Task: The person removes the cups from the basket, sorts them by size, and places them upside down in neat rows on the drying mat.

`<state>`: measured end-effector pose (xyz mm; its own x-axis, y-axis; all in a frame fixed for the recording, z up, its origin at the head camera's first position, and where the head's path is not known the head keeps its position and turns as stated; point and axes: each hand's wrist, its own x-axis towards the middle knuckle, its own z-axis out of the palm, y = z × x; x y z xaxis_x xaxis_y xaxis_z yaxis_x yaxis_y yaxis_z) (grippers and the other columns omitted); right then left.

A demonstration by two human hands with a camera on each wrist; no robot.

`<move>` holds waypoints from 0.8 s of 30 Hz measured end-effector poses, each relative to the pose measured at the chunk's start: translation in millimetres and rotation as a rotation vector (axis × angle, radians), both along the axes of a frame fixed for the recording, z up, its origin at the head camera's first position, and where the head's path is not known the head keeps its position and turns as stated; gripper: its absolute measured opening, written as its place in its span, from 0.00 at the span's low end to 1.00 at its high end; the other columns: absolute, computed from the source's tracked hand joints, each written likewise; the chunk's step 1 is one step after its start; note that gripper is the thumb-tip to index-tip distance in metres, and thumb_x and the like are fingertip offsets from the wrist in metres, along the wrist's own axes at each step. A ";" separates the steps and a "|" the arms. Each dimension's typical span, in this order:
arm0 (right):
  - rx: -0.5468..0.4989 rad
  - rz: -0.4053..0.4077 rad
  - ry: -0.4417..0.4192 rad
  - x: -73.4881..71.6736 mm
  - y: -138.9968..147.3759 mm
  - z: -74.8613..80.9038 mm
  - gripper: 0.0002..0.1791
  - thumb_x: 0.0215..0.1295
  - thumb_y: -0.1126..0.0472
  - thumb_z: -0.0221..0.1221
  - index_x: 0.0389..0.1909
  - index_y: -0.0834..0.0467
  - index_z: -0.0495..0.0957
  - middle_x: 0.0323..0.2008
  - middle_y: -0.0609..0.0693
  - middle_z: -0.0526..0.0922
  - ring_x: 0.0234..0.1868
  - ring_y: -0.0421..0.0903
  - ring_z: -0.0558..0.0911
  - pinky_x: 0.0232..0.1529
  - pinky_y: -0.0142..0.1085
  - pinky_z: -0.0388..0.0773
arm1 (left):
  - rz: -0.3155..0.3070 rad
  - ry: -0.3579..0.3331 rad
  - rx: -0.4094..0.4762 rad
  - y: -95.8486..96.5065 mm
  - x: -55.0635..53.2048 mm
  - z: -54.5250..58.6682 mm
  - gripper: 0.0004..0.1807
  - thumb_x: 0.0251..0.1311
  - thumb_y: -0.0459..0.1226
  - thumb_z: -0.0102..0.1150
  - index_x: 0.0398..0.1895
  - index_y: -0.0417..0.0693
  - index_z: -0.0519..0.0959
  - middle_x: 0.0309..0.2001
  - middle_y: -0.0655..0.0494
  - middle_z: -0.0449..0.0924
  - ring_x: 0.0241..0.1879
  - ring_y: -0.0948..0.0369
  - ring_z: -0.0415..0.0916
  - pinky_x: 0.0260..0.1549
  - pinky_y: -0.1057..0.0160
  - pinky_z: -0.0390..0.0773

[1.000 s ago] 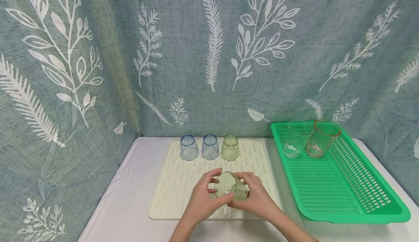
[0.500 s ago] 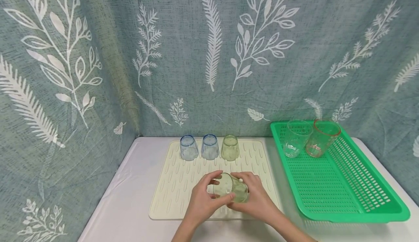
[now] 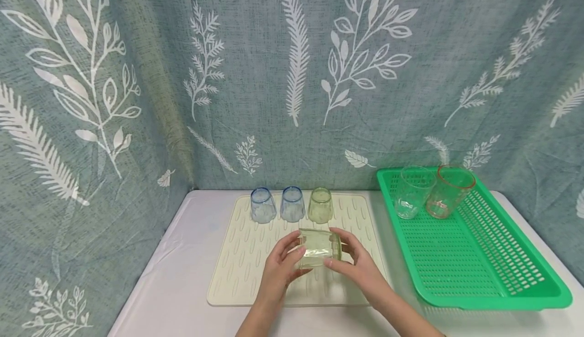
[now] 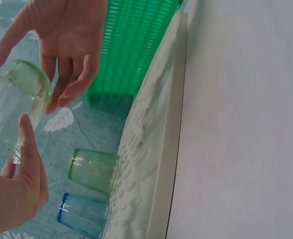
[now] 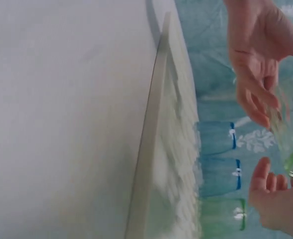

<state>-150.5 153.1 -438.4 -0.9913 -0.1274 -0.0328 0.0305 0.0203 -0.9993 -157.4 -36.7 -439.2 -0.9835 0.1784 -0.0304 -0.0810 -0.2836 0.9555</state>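
Observation:
A pale green clear glass tumbler point(image 3: 317, 248) lies sideways in the air above the cream drying mat point(image 3: 248, 263). My left hand point(image 3: 276, 271) holds its left end, thumb in front and fingers behind and below. At the other end, where a greener ring shows, my right hand point(image 3: 365, 273) grips with the thumb low in front and fingers over the top. In the left wrist view the tumbler point(image 4: 17, 102) spans both hands. The right wrist view cuts off part of the tumbler point(image 5: 292, 119).
Along the mat's back edge stand two blue-tinted tumblers point(image 3: 263, 206) and a green one point(image 3: 321, 206), narrow ends up. A green perforated basket point(image 3: 456, 256) on the right holds a clear glass point(image 3: 412, 195) and a red-rimmed glass point(image 3: 449, 195). A patterned curtain point(image 3: 255, 73) hangs behind.
The tumbler has turned so that its open-looking round end no longer faces me and its side now shows. Both hands have shifted their grips and spread slightly apart.

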 end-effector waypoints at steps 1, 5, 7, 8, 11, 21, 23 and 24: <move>-0.044 0.010 -0.032 -0.3 -0.7 0.4 0.36 0.60 0.60 0.67 0.69 0.52 0.65 0.59 0.57 0.72 0.58 0.51 0.70 0.52 0.41 0.75 | -0.002 -0.013 0.028 0.3 -0.1 0.4 0.32 0.66 0.40 0.56 0.70 0.35 0.61 0.63 0.40 0.67 0.51 0.59 0.75 0.43 0.60 0.82; -0.200 0.036 -0.109 -0.6 -4.4 1.1 0.35 0.63 0.62 0.62 0.70 0.60 0.60 0.62 0.60 0.69 0.57 0.48 0.72 0.55 0.41 0.73 | -0.010 -0.058 0.123 1.2 0.9 2.6 0.34 0.67 0.41 0.53 0.71 0.34 0.57 0.62 0.43 0.68 0.53 0.59 0.75 0.45 0.61 0.81; -0.268 0.045 -0.127 -0.4 -6.2 1.3 0.35 0.65 0.63 0.59 0.71 0.62 0.58 0.63 0.61 0.68 0.56 0.48 0.74 0.56 0.41 0.74 | -0.012 -0.076 0.157 1.7 1.5 3.1 0.34 0.68 0.42 0.52 0.71 0.34 0.56 0.61 0.44 0.70 0.53 0.59 0.74 0.46 0.61 0.80; -0.293 0.048 -0.132 -0.4 -6.9 1.4 0.35 0.65 0.63 0.59 0.71 0.63 0.58 0.63 0.61 0.68 0.56 0.47 0.74 0.56 0.41 0.74 | -0.011 -0.085 0.172 1.9 1.8 3.3 0.34 0.68 0.42 0.52 0.71 0.34 0.56 0.60 0.46 0.70 0.53 0.60 0.74 0.45 0.62 0.80; -0.348 0.049 -0.140 -0.4 -9.0 1.4 0.34 0.67 0.64 0.57 0.71 0.65 0.56 0.63 0.59 0.68 0.55 0.46 0.74 0.56 0.41 0.74 | -0.015 -0.099 0.203 2.2 2.1 3.2 0.35 0.68 0.42 0.51 0.72 0.34 0.55 0.59 0.48 0.72 0.53 0.61 0.75 0.45 0.63 0.80; -0.360 0.004 -0.139 -2.7 -12.1 0.3 0.34 0.65 0.65 0.59 0.70 0.64 0.59 0.61 0.58 0.70 0.54 0.47 0.76 0.55 0.41 0.75 | -0.050 -0.065 0.136 -4.7 2.2 -3.1 0.35 0.70 0.43 0.48 0.73 0.36 0.54 0.65 0.46 0.66 0.62 0.56 0.65 0.57 0.59 0.70; -0.354 -0.016 -0.131 -4.2 -11.4 0.0 0.34 0.63 0.65 0.60 0.69 0.64 0.60 0.60 0.59 0.70 0.53 0.47 0.76 0.54 0.40 0.76 | -0.039 -0.046 0.095 -8.4 2.4 -4.5 0.34 0.71 0.43 0.47 0.73 0.35 0.53 0.67 0.43 0.62 0.63 0.54 0.64 0.60 0.57 0.68; -0.347 -0.033 -0.128 -5.3 -10.9 -0.2 0.34 0.63 0.65 0.60 0.69 0.64 0.60 0.59 0.59 0.71 0.52 0.47 0.77 0.53 0.39 0.76 | -0.020 -0.040 0.064 -10.6 2.1 -5.0 0.34 0.71 0.44 0.47 0.73 0.35 0.54 0.68 0.42 0.61 0.63 0.54 0.64 0.61 0.56 0.67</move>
